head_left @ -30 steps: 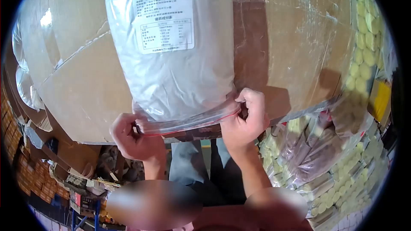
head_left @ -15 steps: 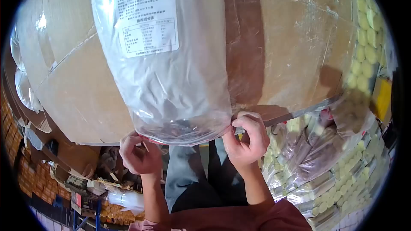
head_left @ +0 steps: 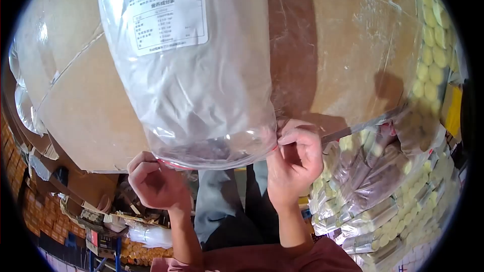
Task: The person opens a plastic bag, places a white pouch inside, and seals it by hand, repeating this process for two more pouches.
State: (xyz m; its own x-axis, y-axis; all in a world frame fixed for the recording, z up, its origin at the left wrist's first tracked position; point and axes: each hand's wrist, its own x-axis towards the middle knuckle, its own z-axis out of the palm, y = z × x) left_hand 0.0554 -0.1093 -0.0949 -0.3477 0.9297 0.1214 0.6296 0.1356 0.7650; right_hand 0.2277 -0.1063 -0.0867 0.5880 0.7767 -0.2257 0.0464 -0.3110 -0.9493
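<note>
A large clear plastic bag filled with pale powder [head_left: 201, 85] lies on a cardboard box, its printed white label [head_left: 169, 15] facing up. The bag's near end is an unfilled transparent strip with a red line along its edge. My left hand [head_left: 159, 181] pinches the left corner of that edge, fingers curled. At the right corner, my right hand [head_left: 295, 163] is closed on the edge between thumb and fingers. The bag's far end runs out of view at the top.
The cardboard box [head_left: 348, 50] has worn tape and creases. Plastic-wrapped stacks of pale yellow rolls [head_left: 398, 216] stand at the right, with a brownish plastic bag on them. Torn cardboard [head_left: 85, 181] and orange packs [head_left: 45, 206] are at the lower left.
Both hands have moved slightly apart, drawing the bag's near edge wider and flatter. The label sits a little higher and further left in view.
</note>
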